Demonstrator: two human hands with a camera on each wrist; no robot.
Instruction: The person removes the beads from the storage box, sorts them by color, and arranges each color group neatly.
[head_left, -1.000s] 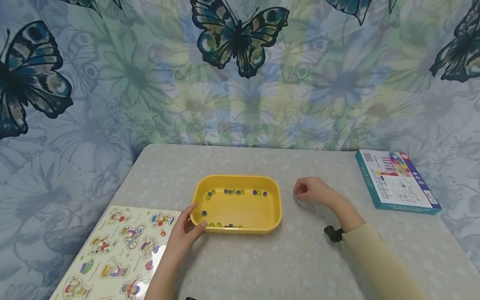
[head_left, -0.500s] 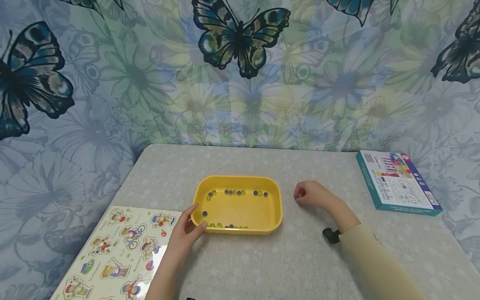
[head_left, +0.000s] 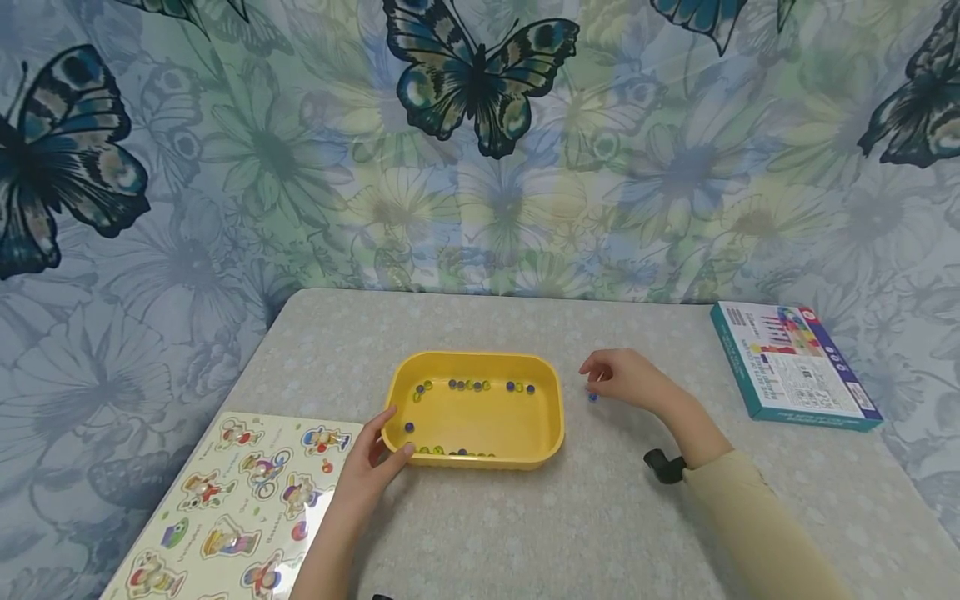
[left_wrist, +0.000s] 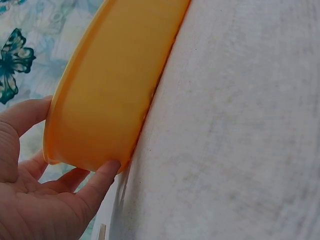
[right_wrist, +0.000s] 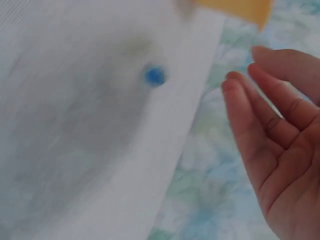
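Note:
At the left end of the yellow tray (head_left: pixel 480 417), my left hand (head_left: pixel 367 467) grips the corner, thumb at the near side and fingers at the left rim. In the left wrist view the fingers (left_wrist: pixel 102 182) lie against the tray's outer wall (left_wrist: pixel 107 90). Small blue and yellow-green beads (head_left: pixel 468 384) lie inside along the edges. A single blue bead (head_left: pixel 592 397) sits on the table right of the tray. My right hand (head_left: pixel 626 377) is just above it, fingers loosely extended. In the right wrist view this blue bead (right_wrist: pixel 155 76) lies apart from the right hand (right_wrist: pixel 280 125).
A sheet with cartoon figures (head_left: pixel 225 508) lies at the left, partly under my left forearm. At the back right rests a teal-edged box (head_left: pixel 798 362). The table (head_left: pixel 525 533) ends at a butterfly-printed cloth (head_left: pixel 510 225) behind it.
My right hand has let go of the blue bead and lifted slightly, its fingers spreading apart. The bead now shows on the table below it. My left hand and the tray have stayed put.

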